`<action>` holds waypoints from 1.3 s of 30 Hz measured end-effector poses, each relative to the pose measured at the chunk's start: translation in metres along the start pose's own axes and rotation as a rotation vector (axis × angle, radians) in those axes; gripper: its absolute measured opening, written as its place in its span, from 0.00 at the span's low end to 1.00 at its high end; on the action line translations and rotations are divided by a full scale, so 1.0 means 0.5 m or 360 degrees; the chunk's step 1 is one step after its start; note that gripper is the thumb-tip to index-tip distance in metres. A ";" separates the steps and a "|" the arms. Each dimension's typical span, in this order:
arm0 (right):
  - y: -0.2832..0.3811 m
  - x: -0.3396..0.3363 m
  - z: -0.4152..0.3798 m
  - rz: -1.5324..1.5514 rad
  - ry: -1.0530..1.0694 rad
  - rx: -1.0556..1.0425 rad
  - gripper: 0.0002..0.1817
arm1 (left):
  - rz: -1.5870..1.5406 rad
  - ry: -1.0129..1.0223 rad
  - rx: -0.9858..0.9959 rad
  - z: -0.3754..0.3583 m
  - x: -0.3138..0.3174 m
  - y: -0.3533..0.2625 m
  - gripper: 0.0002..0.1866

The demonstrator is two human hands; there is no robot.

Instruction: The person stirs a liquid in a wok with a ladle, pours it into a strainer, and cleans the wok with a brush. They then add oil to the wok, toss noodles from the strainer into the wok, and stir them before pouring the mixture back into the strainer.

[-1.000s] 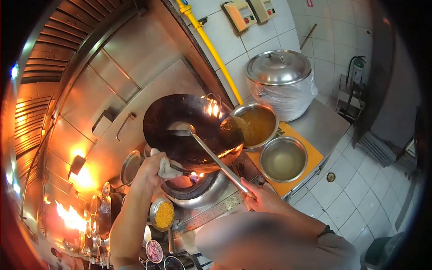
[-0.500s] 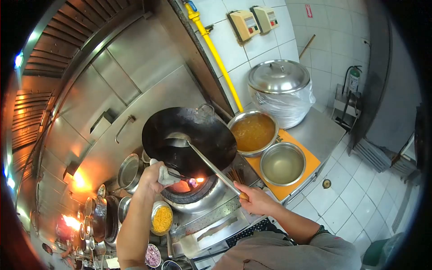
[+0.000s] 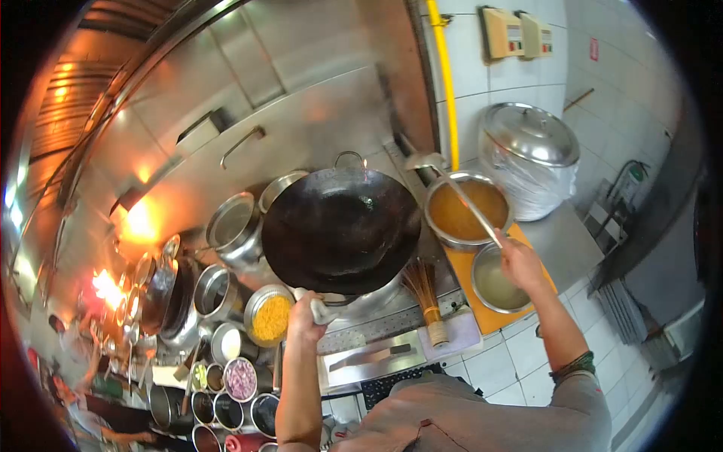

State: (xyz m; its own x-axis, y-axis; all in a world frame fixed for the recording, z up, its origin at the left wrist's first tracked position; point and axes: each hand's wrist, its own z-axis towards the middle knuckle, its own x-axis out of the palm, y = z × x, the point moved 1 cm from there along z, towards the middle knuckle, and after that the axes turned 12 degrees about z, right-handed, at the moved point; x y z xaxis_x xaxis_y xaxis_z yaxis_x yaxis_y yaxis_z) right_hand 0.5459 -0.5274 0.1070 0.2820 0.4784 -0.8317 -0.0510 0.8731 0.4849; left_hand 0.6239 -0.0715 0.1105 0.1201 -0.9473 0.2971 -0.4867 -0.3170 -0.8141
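Observation:
My left hand (image 3: 303,319) is closed around a pale folded cloth (image 3: 321,310) at the near rim of a black wok (image 3: 339,230). The wok sits on the burner, with only a thin sheen visible inside. My right hand (image 3: 521,265) grips the end of a long-handled metal ladle (image 3: 471,203). The ladle's head hangs past the far-left rim of a steel bowl of brown liquid (image 3: 465,212), its handle crossing above that bowl. Below my right hand is a second steel bowl (image 3: 493,282) with cloudy pale liquid, partly hidden by my forearm.
A bamboo wok brush (image 3: 431,313) and a cleaver (image 3: 370,357) lie at the front. Left stand yellow shreds in a strainer (image 3: 271,318), chopped purple pieces in a container (image 3: 241,379) and several pots. Flames (image 3: 109,290) burn far left, near other people. A lidded pot (image 3: 531,143) stands back right.
The ladle has come out of the wok and swung right, over the brown liquid. The wok has settled lower, covering the burner flame. My view has shifted left.

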 end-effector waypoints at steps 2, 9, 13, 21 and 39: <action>-0.039 0.003 0.016 -0.0136 0.0052 0.0067 0.37 | -0.0079 -0.0069 0.0021 0.033 -0.030 0.038 0.05; -0.081 0.018 0.050 -0.0308 0.0201 0.0086 0.35 | -0.0325 -0.0118 0.0078 0.062 -0.045 0.109 0.06; -0.110 0.030 0.074 -0.0331 0.0152 0.0086 0.34 | -0.0410 -0.0084 -0.0011 0.078 -0.051 0.130 0.15; -0.038 -0.018 0.106 -0.0386 0.0255 0.0165 0.32 | -0.0258 0.0110 0.0016 0.112 -0.029 0.131 0.14; 0.442 0.138 0.061 0.1221 0.1041 -0.0557 0.18 | 0.1585 -0.0838 0.0189 -0.029 -0.360 0.299 0.31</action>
State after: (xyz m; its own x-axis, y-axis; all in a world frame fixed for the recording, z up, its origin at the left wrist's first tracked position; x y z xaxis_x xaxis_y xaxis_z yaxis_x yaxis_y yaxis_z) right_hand 0.5834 -0.3043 0.1651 -0.5062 0.7784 -0.3712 -0.2982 0.2459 0.9223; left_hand 0.5168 0.0523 -0.0573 0.0880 -0.6736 -0.7339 -0.4872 0.6135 -0.6215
